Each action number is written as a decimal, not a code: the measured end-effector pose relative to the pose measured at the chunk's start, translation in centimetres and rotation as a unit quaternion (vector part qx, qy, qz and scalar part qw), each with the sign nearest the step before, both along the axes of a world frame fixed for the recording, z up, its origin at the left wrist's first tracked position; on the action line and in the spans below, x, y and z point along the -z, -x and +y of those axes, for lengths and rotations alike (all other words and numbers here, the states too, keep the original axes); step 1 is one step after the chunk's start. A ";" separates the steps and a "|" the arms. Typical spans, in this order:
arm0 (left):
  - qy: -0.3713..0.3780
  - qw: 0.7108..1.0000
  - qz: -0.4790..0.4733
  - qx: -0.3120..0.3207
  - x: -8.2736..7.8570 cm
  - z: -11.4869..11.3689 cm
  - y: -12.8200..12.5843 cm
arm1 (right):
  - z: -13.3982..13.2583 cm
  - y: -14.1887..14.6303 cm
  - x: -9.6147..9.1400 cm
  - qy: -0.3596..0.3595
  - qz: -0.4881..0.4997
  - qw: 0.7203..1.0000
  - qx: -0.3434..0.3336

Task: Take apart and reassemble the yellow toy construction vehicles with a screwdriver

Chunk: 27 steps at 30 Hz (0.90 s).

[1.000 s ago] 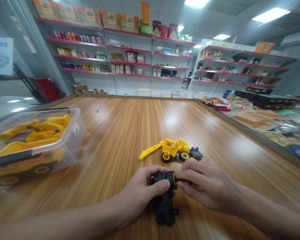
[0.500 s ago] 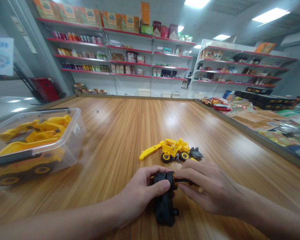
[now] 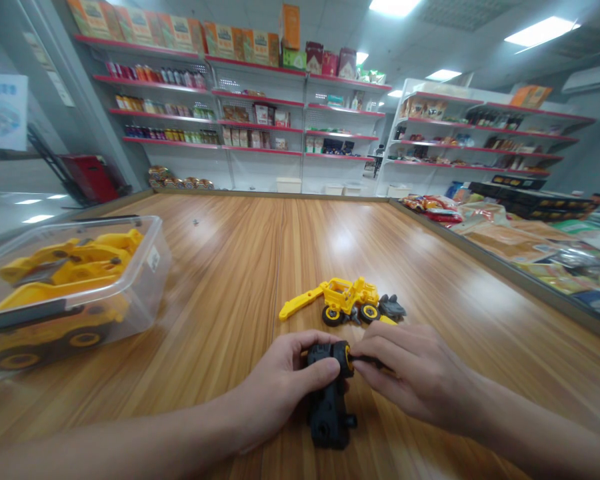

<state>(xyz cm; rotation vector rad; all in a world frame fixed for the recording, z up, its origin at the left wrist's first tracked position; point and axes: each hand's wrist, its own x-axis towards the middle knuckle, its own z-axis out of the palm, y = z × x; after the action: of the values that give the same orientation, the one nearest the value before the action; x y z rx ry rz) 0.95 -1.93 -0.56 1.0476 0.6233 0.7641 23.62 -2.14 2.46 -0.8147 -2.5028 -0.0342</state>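
Note:
A black toy chassis (image 3: 329, 407) lies on the wooden table (image 3: 240, 267) close to me. My left hand (image 3: 280, 380) is wrapped round its far end, thumb on top. A black wheel with a yellow hub (image 3: 345, 358) sits at the chassis's right side. My right hand (image 3: 415, 373) pinches a thin dark tool (image 3: 367, 360) whose tip meets that wheel. Just beyond my hands stands a partly built yellow toy vehicle (image 3: 347, 300) with a long arm, and dark loose parts (image 3: 391, 307) lie to its right.
A clear plastic box (image 3: 65, 287) with yellow toy trucks inside stands at the left. Packaged goods (image 3: 530, 240) cover a lower counter along the right edge. Store shelves (image 3: 260, 113) line the back wall.
The chassis has shifted slightly away from me under my hands, and both hands have barely moved with it.

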 end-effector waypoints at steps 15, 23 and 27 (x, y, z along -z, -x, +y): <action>-0.145 0.983 0.108 -0.035 -0.8 0.0 0.0 | -1.2 2.3 -1.2 0.349 0.114 0.913 0.178; -0.113 0.990 0.087 -0.021 -1.1 -0.3 0.4 | -0.8 2.2 -1.0 0.361 0.140 0.906 0.168; -0.074 0.996 0.006 0.051 -1.3 -0.5 0.3 | -0.7 1.9 -1.1 0.303 0.169 0.928 0.135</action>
<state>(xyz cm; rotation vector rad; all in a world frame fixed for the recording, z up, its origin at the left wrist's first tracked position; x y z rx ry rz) 0.68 -2.40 0.77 1.2113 0.5244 0.7228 21.77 -2.82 3.52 -1.2777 -2.0594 0.7552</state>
